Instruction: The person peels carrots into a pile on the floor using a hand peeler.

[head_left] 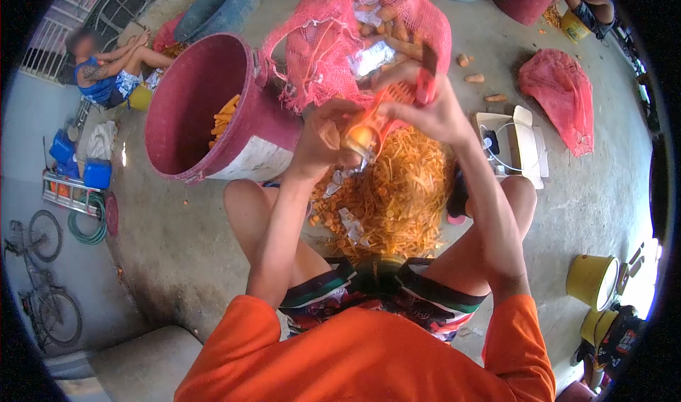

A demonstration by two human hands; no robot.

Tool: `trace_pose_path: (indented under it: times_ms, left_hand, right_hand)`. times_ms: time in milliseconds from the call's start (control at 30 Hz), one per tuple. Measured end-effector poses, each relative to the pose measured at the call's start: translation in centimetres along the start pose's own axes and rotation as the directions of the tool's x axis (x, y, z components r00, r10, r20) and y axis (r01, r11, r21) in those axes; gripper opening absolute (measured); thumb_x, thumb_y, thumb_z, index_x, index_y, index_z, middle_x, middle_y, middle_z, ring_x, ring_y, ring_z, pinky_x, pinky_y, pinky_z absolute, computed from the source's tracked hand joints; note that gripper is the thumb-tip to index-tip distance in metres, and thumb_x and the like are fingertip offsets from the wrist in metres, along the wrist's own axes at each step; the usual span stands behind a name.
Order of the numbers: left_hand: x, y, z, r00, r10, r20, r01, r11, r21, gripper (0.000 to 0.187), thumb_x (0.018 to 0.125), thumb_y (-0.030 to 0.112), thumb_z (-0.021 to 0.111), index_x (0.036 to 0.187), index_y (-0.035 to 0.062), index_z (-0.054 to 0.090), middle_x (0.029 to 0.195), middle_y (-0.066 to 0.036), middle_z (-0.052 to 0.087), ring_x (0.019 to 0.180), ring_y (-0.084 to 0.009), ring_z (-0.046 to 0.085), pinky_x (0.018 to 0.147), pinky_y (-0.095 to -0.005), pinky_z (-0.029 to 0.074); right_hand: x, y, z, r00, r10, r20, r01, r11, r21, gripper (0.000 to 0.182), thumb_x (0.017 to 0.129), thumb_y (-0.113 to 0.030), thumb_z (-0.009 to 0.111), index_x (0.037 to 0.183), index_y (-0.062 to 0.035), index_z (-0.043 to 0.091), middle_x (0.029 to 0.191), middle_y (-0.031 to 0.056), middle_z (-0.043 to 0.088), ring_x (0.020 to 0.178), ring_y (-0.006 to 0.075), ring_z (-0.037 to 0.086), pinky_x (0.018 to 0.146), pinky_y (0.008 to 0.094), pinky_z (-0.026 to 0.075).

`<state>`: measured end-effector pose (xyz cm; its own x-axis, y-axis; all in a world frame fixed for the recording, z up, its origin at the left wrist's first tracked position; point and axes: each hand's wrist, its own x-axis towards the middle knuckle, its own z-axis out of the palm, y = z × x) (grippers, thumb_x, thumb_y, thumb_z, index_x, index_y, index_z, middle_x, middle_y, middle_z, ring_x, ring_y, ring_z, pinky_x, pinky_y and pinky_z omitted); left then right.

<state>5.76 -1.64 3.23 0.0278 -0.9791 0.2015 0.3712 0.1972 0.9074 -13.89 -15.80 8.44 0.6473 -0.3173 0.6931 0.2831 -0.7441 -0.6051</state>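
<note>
My left hand (323,136) is wrapped round a carrot (362,136), whose pale orange end shows between the fingers. My right hand (429,111) grips a red-orange peeler (389,111), held against the carrot; its edges are blurred. Below both hands a large heap of orange peelings (408,196) lies on the floor between my knees, with scraps of paper on it. Just beyond the hands stands an open pink mesh sack (319,47) holding unpeeled carrots and crumpled paper.
A big maroon tub (191,111) with peeled carrots stands at the left. Loose carrots (474,79), an open cardboard box (525,129) and a pink sack (560,93) lie at the right. One person (106,72) sits at the far left, another at the top right.
</note>
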Motion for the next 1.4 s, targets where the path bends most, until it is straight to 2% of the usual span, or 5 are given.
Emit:
trace_pose_path:
  times_ms: [100,267,367,667,1400]
  left_hand:
    - [-0.4,0.3,1.0,0.995,0.075,0.062,-0.071,0.995,-0.067,0.076,0.062,0.019,0.099,0.125,0.0058,0.059,0.114,-0.006,0.067,0.104,-0.0181,0.067,0.089,-0.0325,0.057]
    - [0.1,0.3,0.3,1.000,0.012,0.014,-0.012,0.999,0.039,0.086,0.056,0.032,0.101,0.126,0.0092,0.057,0.118,-0.002,0.066,0.112,-0.0166,0.063,0.100,-0.0336,0.051]
    - [-0.7,-0.6,-0.3,1.000,-0.028,0.003,0.028,0.998,0.058,0.091,0.053,0.039,0.102,0.126,0.0086,0.057,0.116,-0.002,0.065,0.111,-0.0165,0.064,0.099,-0.0322,0.052]
    - [-0.6,0.0,0.9,0.999,0.047,-0.001,-0.047,0.996,-0.082,0.087,0.058,0.033,0.101,0.128,0.0053,0.057,0.116,-0.006,0.066,0.103,-0.0170,0.066,0.088,-0.0328,0.057]
    - [0.1,0.1,0.9,0.995,0.071,0.073,-0.069,0.997,-0.031,0.081,0.056,0.020,0.101,0.123,0.0070,0.057,0.115,-0.005,0.067,0.109,-0.0177,0.066,0.096,-0.0343,0.053]
  right_hand:
    - [-0.9,3.2,-2.4,0.903,0.405,-0.144,-0.390,0.913,0.121,0.022,0.087,-0.011,0.080,0.104,-0.0002,0.070,0.093,0.0052,0.071,0.090,0.0103,0.064,0.082,0.0300,0.051]
    - [0.2,-0.5,-0.2,1.000,-0.030,0.003,0.031,0.999,-0.038,0.021,0.086,-0.007,0.081,0.101,0.0021,0.069,0.099,0.0071,0.071,0.084,0.0142,0.069,0.073,0.0250,0.056]
    - [-0.4,2.1,-0.8,0.952,0.285,-0.113,-0.235,0.915,0.328,0.021,0.085,-0.006,0.080,0.103,0.0012,0.070,0.100,0.0073,0.072,0.086,0.0143,0.069,0.071,0.0270,0.057]
    - [-0.2,1.3,-2.1,0.917,0.368,-0.157,-0.354,0.929,0.109,0.020,0.086,-0.009,0.080,0.103,-0.0022,0.072,0.104,0.0075,0.073,0.098,0.0148,0.067,0.089,0.0320,0.053]
    - [0.3,-1.7,-1.0,0.998,0.011,0.064,-0.015,0.998,0.053,0.020,0.088,-0.006,0.077,0.104,0.0012,0.069,0.098,0.0066,0.073,0.092,0.0166,0.070,0.082,0.0304,0.055]
